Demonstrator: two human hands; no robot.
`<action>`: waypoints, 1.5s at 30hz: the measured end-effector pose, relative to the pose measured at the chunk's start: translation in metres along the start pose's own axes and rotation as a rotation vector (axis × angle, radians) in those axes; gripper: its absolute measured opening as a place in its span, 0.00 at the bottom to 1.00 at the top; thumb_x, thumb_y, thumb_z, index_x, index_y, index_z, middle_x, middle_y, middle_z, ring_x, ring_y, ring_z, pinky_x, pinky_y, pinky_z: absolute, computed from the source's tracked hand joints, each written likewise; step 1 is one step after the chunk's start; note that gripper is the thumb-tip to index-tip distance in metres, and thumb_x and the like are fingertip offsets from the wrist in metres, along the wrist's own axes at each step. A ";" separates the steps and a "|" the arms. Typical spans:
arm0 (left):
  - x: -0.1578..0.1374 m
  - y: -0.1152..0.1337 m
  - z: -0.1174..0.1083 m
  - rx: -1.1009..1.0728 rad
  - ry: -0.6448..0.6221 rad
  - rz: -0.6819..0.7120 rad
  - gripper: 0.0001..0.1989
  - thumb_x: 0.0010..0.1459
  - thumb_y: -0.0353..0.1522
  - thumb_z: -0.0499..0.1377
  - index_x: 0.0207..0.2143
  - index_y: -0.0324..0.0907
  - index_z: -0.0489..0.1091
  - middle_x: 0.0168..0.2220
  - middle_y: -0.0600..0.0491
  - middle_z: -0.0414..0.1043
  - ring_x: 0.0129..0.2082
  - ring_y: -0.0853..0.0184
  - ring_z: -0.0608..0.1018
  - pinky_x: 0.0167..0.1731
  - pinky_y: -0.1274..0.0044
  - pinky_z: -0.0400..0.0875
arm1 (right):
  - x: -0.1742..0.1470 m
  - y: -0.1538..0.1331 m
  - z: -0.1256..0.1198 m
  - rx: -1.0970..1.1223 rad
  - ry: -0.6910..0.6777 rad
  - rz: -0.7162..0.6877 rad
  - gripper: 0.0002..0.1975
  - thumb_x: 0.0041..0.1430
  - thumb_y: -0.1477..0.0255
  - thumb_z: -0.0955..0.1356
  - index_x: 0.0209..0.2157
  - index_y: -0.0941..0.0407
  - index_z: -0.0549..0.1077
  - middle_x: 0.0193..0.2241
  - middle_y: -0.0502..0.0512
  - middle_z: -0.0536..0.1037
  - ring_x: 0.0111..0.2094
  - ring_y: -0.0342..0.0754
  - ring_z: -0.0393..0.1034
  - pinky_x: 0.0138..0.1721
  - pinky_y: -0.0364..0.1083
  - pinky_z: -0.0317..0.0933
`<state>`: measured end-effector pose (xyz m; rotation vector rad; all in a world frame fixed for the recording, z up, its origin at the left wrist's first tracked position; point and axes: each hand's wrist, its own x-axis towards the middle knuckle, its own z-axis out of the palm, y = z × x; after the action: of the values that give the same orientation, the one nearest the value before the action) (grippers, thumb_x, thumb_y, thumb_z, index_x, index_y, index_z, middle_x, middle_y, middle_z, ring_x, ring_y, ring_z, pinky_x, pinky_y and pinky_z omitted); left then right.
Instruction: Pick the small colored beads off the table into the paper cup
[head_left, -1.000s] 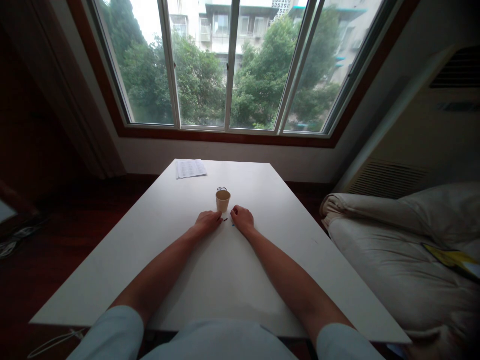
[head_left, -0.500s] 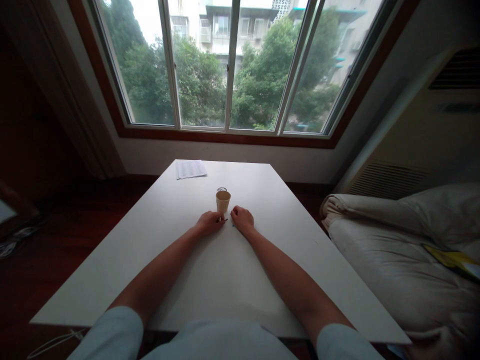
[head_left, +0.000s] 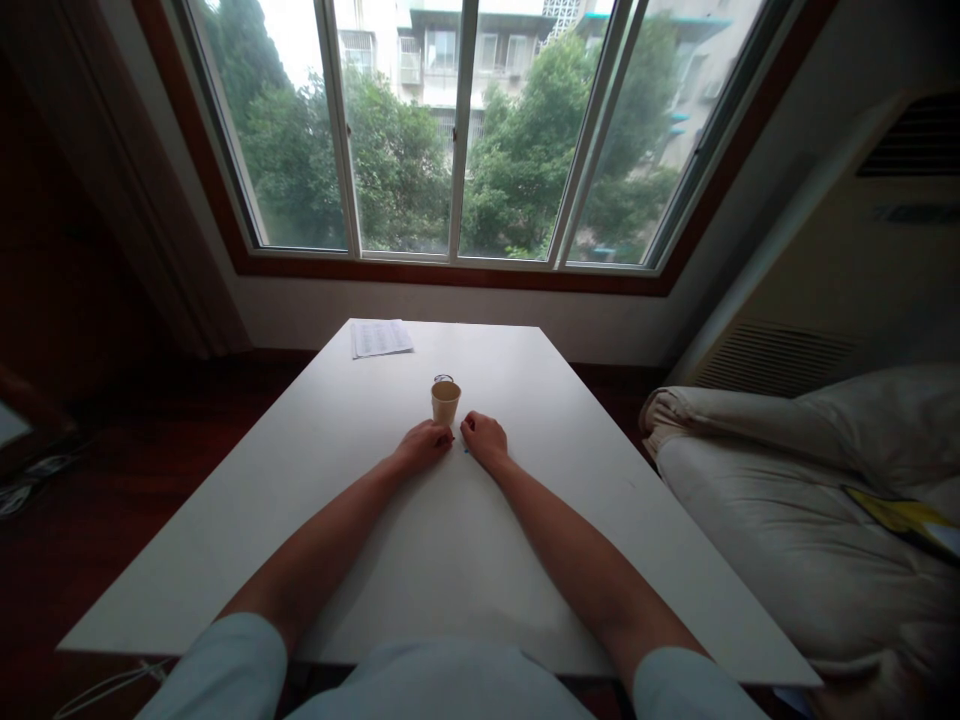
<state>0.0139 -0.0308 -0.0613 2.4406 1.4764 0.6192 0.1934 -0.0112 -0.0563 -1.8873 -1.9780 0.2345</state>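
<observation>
A brown paper cup (head_left: 445,404) stands upright near the middle of the white table (head_left: 439,560). Just in front of it lies my left hand (head_left: 427,441), its fingers closed. A tiny dark tip shows by those fingertips, too small to name. My right hand (head_left: 485,437) rests on the table to the right of the cup, fingers curled in; whether anything is inside them is hidden. A small blue speck (head_left: 466,450) shows on the table beside that hand. Behind the cup there is a thin dark loop (head_left: 443,378), partly hidden by the rim.
Printed paper sheets (head_left: 382,338) lie at the table's far left corner. Beyond the table is a wide window (head_left: 457,140). A cream padded sofa or bedding (head_left: 757,500) is on the right, with a yellow and black item (head_left: 900,515) on it.
My left fingers have closed further around the small dark thing, so that less of it shows. My right hand and the cup have hardly moved.
</observation>
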 end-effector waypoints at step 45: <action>-0.001 -0.002 -0.004 0.175 0.085 -0.074 0.10 0.64 0.32 0.53 0.39 0.45 0.75 0.43 0.49 0.75 0.44 0.62 0.74 0.40 0.75 0.66 | 0.004 0.006 0.008 0.022 0.011 -0.032 0.12 0.67 0.64 0.62 0.39 0.51 0.76 0.39 0.54 0.80 0.40 0.48 0.72 0.37 0.44 0.56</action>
<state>0.0099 -0.0312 -0.0584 2.5025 1.7129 0.6086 0.1951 -0.0057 -0.0655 -1.8380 -1.9886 0.2362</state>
